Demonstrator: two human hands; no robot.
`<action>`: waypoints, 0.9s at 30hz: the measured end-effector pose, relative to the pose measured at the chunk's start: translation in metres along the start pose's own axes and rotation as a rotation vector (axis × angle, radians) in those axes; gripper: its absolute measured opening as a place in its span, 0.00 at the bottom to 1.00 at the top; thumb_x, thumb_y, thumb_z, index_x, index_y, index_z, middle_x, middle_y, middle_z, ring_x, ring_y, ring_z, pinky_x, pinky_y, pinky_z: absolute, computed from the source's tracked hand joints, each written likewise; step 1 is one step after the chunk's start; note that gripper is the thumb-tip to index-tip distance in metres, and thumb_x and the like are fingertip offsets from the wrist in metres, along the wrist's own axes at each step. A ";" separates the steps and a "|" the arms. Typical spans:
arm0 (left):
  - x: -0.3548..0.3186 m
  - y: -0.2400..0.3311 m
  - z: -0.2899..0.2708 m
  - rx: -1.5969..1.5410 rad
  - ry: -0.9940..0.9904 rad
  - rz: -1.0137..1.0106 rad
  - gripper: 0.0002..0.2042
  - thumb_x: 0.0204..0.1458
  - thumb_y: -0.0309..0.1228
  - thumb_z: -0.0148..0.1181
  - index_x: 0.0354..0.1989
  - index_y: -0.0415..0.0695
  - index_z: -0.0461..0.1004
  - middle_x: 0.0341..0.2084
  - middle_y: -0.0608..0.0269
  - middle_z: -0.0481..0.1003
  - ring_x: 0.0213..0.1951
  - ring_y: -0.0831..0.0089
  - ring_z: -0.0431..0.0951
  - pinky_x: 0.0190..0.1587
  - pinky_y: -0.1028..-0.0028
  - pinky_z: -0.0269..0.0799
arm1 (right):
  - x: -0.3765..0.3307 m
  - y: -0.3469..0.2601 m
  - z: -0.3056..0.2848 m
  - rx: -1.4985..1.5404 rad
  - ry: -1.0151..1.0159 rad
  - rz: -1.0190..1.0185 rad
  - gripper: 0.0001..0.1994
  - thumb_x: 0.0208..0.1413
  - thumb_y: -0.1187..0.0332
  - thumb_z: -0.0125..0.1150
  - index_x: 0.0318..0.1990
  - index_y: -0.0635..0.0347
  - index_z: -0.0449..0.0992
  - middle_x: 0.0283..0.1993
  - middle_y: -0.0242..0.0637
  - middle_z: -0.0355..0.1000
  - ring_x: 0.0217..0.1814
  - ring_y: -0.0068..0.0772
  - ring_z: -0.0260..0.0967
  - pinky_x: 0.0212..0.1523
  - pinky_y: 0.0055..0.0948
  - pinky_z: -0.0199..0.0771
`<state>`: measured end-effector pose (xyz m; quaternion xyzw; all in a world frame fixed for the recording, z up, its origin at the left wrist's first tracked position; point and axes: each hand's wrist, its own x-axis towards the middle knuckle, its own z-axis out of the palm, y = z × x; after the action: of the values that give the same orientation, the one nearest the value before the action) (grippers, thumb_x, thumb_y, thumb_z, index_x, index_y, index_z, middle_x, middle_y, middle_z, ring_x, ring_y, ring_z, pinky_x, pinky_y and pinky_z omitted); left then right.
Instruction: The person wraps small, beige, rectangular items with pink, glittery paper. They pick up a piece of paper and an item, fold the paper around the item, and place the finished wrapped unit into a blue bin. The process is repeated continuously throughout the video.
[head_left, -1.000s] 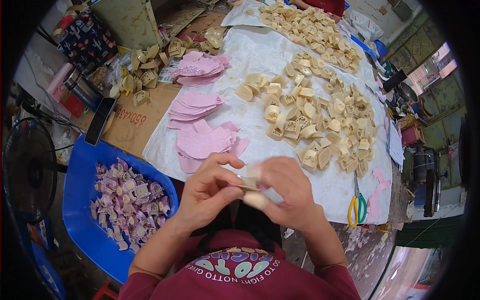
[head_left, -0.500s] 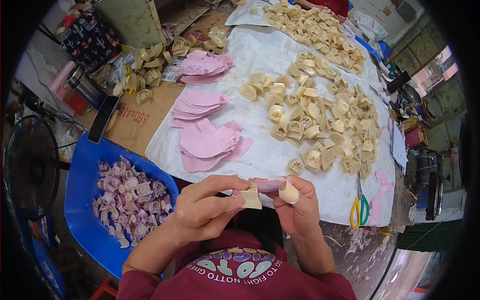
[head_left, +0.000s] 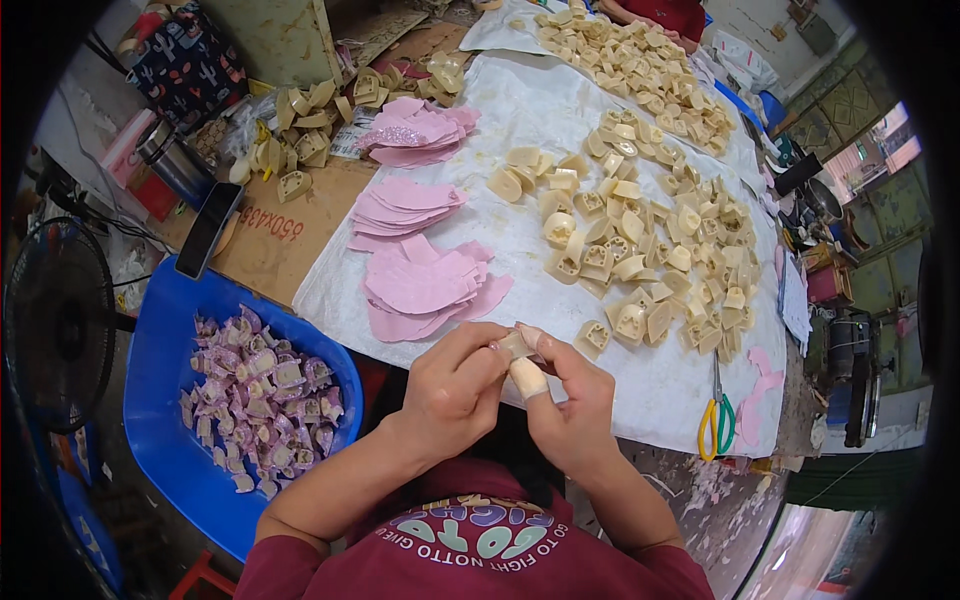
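My left hand (head_left: 450, 390) and my right hand (head_left: 570, 400) meet just off the table's near edge. Between their fingertips they pinch a small beige shoe heel (head_left: 516, 346), mostly covered by the fingers. How much pink covering is on it I cannot tell. My right thumb wears a beige finger cover (head_left: 528, 379). Just beyond my hands lie three stacks of cut pink pieces: a near stack (head_left: 420, 285), a middle stack (head_left: 405, 208) and a far one (head_left: 415, 130), partly glittery. Many bare beige heels (head_left: 630, 235) are spread over the white sheet to the right.
At the left, a blue tub (head_left: 145, 420) holds many pink-covered heels (head_left: 262, 385). Scissors (head_left: 716, 420) with yellow and green handles lie at the table's right edge. A phone (head_left: 208, 230), a flask (head_left: 175, 160) and a fan (head_left: 65, 320) stand left. Another person's red clothing (head_left: 665, 14) shows at the far end.
My hands have come together and moved slightly away from me. The heel has been turned and is now more hidden, and the pink strip near my right fingers no longer shows.
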<state>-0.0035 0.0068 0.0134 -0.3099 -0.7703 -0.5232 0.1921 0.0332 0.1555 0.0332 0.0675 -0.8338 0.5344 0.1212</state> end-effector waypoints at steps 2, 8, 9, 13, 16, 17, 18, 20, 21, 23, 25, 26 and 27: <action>-0.001 -0.006 0.003 -0.065 0.057 -0.008 0.11 0.40 0.13 0.60 0.34 0.37 0.73 0.37 0.50 0.75 0.31 0.59 0.78 0.30 0.70 0.74 | 0.001 0.009 0.002 0.201 0.010 0.091 0.14 0.54 0.77 0.60 0.48 0.71 0.72 0.45 0.47 0.76 0.47 0.31 0.75 0.47 0.29 0.76; -0.006 -0.012 -0.001 0.000 0.047 0.006 0.12 0.41 0.13 0.61 0.35 0.38 0.73 0.40 0.49 0.74 0.32 0.60 0.79 0.32 0.71 0.75 | 0.005 0.012 -0.002 0.107 -0.115 0.050 0.15 0.51 0.77 0.62 0.47 0.67 0.72 0.47 0.44 0.75 0.43 0.33 0.76 0.45 0.28 0.77; -0.003 -0.011 -0.002 0.017 0.027 0.005 0.13 0.41 0.12 0.61 0.35 0.39 0.73 0.41 0.48 0.73 0.33 0.61 0.79 0.33 0.73 0.75 | 0.005 0.015 -0.002 0.063 -0.100 -0.009 0.15 0.51 0.76 0.62 0.47 0.66 0.72 0.48 0.44 0.74 0.44 0.34 0.76 0.45 0.29 0.76; 0.001 -0.012 -0.004 -0.041 -0.007 -0.078 0.10 0.44 0.15 0.61 0.36 0.38 0.74 0.42 0.52 0.72 0.33 0.64 0.79 0.35 0.72 0.75 | 0.007 0.029 -0.009 0.133 -0.145 -0.097 0.16 0.48 0.75 0.65 0.46 0.62 0.73 0.53 0.44 0.72 0.53 0.39 0.71 0.53 0.35 0.70; -0.009 -0.011 0.005 -0.780 0.036 -0.564 0.07 0.48 0.16 0.61 0.35 0.38 0.74 0.44 0.57 0.72 0.36 0.72 0.79 0.37 0.74 0.76 | 0.014 0.036 -0.021 0.367 -0.253 -0.069 0.17 0.47 0.75 0.65 0.47 0.62 0.74 0.57 0.46 0.70 0.62 0.40 0.64 0.60 0.38 0.63; -0.010 -0.011 0.003 -0.892 0.010 -0.640 0.07 0.49 0.17 0.61 0.35 0.39 0.74 0.43 0.58 0.72 0.38 0.71 0.78 0.37 0.73 0.78 | 0.015 0.037 -0.023 0.445 -0.288 -0.063 0.17 0.47 0.75 0.65 0.47 0.62 0.74 0.58 0.47 0.69 0.64 0.39 0.62 0.61 0.38 0.61; -0.008 -0.013 -0.001 -1.009 -0.020 -0.711 0.07 0.49 0.17 0.60 0.35 0.41 0.73 0.43 0.58 0.73 0.39 0.71 0.78 0.38 0.72 0.79 | 0.015 0.037 -0.023 0.519 -0.293 0.002 0.16 0.47 0.75 0.65 0.46 0.62 0.75 0.58 0.45 0.69 0.65 0.39 0.60 0.63 0.39 0.59; -0.005 -0.013 -0.005 -1.244 -0.059 -0.915 0.05 0.51 0.19 0.61 0.33 0.43 0.73 0.42 0.59 0.73 0.40 0.71 0.78 0.36 0.73 0.80 | 0.016 0.033 -0.018 0.667 -0.303 0.131 0.14 0.46 0.74 0.66 0.43 0.61 0.76 0.57 0.42 0.70 0.68 0.40 0.56 0.65 0.41 0.56; -0.005 -0.013 -0.005 -1.242 -0.036 -0.931 0.05 0.51 0.19 0.61 0.33 0.43 0.73 0.41 0.59 0.73 0.40 0.71 0.78 0.36 0.74 0.79 | 0.016 0.033 -0.015 0.631 -0.268 0.130 0.13 0.46 0.75 0.66 0.42 0.61 0.76 0.56 0.42 0.70 0.67 0.41 0.57 0.64 0.41 0.56; -0.007 -0.012 -0.002 -1.238 0.009 -0.962 0.04 0.52 0.20 0.61 0.33 0.42 0.72 0.40 0.60 0.73 0.39 0.72 0.77 0.35 0.74 0.79 | 0.015 0.032 -0.008 0.560 -0.195 0.128 0.10 0.47 0.76 0.64 0.39 0.62 0.76 0.54 0.42 0.72 0.64 0.43 0.60 0.63 0.41 0.58; -0.011 -0.010 0.004 -1.044 0.067 -0.866 0.04 0.52 0.20 0.61 0.34 0.40 0.72 0.40 0.61 0.73 0.38 0.74 0.78 0.36 0.77 0.79 | 0.016 0.031 0.000 0.236 -0.072 -0.089 0.09 0.47 0.77 0.62 0.38 0.62 0.76 0.52 0.43 0.72 0.61 0.45 0.63 0.62 0.41 0.59; -0.012 -0.009 0.006 -0.947 0.093 -0.817 0.04 0.52 0.20 0.61 0.34 0.39 0.72 0.40 0.61 0.73 0.37 0.75 0.78 0.37 0.78 0.79 | 0.016 0.030 0.002 0.072 -0.011 -0.194 0.08 0.47 0.78 0.61 0.37 0.62 0.75 0.51 0.44 0.73 0.60 0.46 0.65 0.61 0.41 0.60; -0.013 -0.009 0.006 -0.909 0.104 -0.783 0.04 0.52 0.19 0.60 0.34 0.38 0.72 0.40 0.61 0.72 0.37 0.75 0.78 0.37 0.78 0.79 | 0.017 0.030 0.001 0.063 -0.035 -0.197 0.08 0.48 0.78 0.61 0.38 0.61 0.76 0.50 0.42 0.73 0.59 0.45 0.66 0.60 0.40 0.62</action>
<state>0.0001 0.0062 -0.0024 -0.0283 -0.5158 -0.8464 -0.1293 0.0092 0.1674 0.0114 0.1623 -0.8077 0.5446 0.1567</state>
